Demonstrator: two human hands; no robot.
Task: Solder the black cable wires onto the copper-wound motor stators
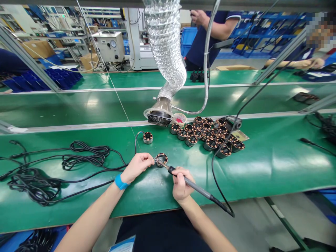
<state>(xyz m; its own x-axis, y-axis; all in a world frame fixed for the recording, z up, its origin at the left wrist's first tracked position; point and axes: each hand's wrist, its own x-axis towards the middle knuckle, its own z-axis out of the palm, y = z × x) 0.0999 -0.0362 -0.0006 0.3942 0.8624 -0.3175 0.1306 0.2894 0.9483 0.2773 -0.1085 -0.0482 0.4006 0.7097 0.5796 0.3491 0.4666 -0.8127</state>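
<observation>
Curling its fingers round the iron (198,189), the right hand (182,183) holds the tip at the coil (161,160), midway between the front and back edges of the counter (262,168). The left hand (137,167) pinches a wire (155,160) beside it. Other coils (207,134) crowd near the back edge.

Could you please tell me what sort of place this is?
Probably an electronics or motor assembly workshop: a soldering iron in the right hand, copper-wound ring cores clustered on a green bench, and a silver extraction duct above.
</observation>
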